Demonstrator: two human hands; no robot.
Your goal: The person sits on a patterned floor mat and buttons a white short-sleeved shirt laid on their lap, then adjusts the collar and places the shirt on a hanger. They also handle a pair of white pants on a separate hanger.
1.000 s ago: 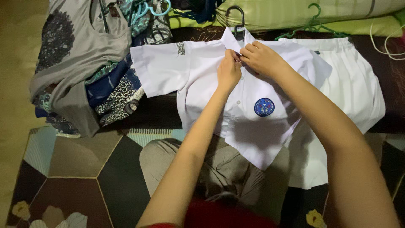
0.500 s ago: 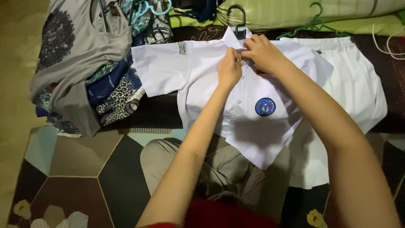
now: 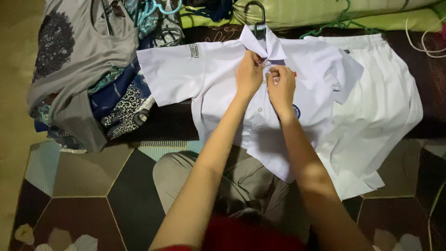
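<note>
A white short-sleeved shirt (image 3: 218, 83) lies flat in front of me on a dark hanger (image 3: 254, 14), with a round blue badge (image 3: 296, 110) on the chest. My left hand (image 3: 249, 74) pinches the shirt's front edge just below the collar. My right hand (image 3: 281, 86) grips the opposite edge beside it, fingers curled on the fabric. The two hands almost touch at the top button. My right forearm hides most of the badge.
A white garment (image 3: 381, 107) lies under and to the right of the shirt, with a green hanger (image 3: 341, 23) above it. A heap of grey and patterned clothes (image 3: 88, 69) sits at the left. My knee (image 3: 232, 181) is below, on a hexagon-patterned mat (image 3: 83, 195).
My right hand has come down from the collar to the button line next to my left hand. My right arm has swung in, uncovering the white garment on the right.
</note>
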